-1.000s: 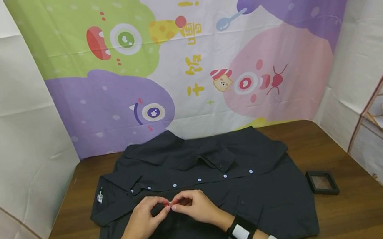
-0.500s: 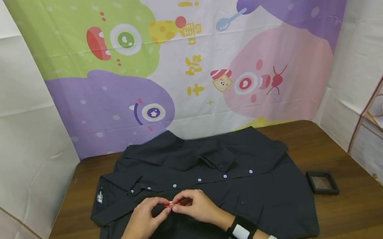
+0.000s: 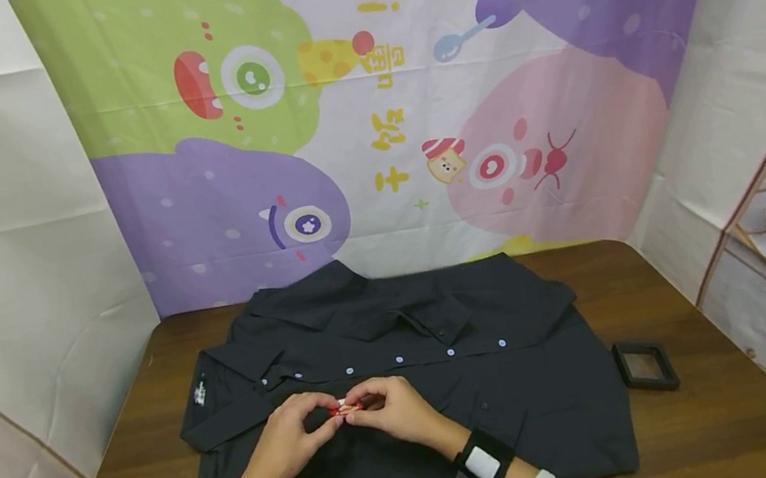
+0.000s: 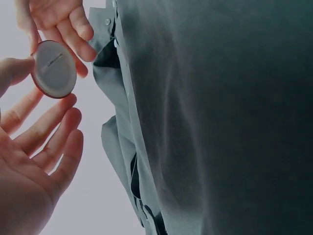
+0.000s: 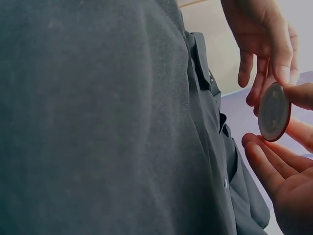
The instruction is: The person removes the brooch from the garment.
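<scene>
A round pin badge (image 3: 345, 409), red and white on its face, is held edge-on over the black shirt (image 3: 533, 408) in the head view. My left hand (image 3: 282, 442) pinches its left edge between thumb and fingertips. On the opposite edge, my right hand (image 3: 398, 412) grips it the same way. From the left wrist, the badge's pale back (image 4: 55, 73) shows a thin pin across it and a red rim. The right wrist view shows this back (image 5: 273, 115) too, tilted more sideways, with both hands' fingers around its edge.
The shirt lies spread on the brown wooden table (image 3: 717, 420), its row of light buttons (image 3: 399, 360) running crosswise. A small black square frame (image 3: 645, 366) stands right of the shirt. A cartoon-printed cloth (image 3: 399, 245) hangs behind the table.
The badge has tilted a little between the fingertips, so more of its red and white face shows. My hands have hardly moved.
</scene>
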### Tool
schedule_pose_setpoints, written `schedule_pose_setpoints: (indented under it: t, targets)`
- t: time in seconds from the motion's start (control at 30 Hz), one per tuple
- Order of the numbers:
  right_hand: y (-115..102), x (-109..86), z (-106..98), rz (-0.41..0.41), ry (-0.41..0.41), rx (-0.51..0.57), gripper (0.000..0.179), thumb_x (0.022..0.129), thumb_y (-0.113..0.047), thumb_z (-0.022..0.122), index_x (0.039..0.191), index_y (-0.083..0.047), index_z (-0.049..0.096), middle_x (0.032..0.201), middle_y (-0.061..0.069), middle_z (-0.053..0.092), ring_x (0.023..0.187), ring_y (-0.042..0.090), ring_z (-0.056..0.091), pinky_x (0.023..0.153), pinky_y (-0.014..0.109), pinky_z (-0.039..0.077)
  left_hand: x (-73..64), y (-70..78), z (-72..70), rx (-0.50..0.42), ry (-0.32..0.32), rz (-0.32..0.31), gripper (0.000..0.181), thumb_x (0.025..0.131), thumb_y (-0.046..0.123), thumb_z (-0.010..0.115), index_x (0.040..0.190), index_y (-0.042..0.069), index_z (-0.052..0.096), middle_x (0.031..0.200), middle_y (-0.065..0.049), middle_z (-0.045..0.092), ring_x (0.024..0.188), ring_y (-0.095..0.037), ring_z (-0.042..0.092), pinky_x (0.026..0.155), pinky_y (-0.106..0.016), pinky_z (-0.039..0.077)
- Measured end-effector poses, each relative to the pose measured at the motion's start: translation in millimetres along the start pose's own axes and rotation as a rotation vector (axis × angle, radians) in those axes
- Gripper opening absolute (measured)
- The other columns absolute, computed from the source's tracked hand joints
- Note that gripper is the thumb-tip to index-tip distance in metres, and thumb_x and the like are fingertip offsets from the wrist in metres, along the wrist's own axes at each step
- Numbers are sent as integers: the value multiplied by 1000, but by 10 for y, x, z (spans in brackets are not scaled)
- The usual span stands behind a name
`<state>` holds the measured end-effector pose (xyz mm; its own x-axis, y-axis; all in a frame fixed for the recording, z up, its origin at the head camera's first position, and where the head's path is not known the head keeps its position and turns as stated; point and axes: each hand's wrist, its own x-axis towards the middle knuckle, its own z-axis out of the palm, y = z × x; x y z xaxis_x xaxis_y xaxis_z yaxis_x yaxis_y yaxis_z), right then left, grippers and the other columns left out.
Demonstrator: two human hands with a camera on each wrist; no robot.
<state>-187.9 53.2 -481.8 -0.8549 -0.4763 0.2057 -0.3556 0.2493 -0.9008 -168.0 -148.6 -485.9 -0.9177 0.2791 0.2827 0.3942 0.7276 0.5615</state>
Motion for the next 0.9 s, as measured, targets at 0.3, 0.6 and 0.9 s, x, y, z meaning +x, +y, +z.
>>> schedule_pose_setpoints:
  t: [0.3,0.6,0.9]
  targets:
    - [258,66,32,-29,-26,6,18,84,-14,77,99,-4,74,111,14,70,93,17,70,79,18,56,-13,-21,16,4,13,26,12,83,24,77,93,26,70,97,13,69,95,-11,64,83,-37,53]
    - [235,99,20,-3,-72,-19,18,83,-5,75,100,2,72,112,18,68,101,29,68,87,38,57,-1,-23,28,-7,15,41,13,82,24,78,92,27,71,99,13,70,95,-11,63,85,-37,53]
    - [239,135,19,-25,-101,-35,22,82,-7,77,102,0,72,105,15,73,93,23,70,83,32,59,8,-30,17,-15,0,39,14,81,24,79,93,25,71,100,11,71,97,-14,65,84,-38,54]
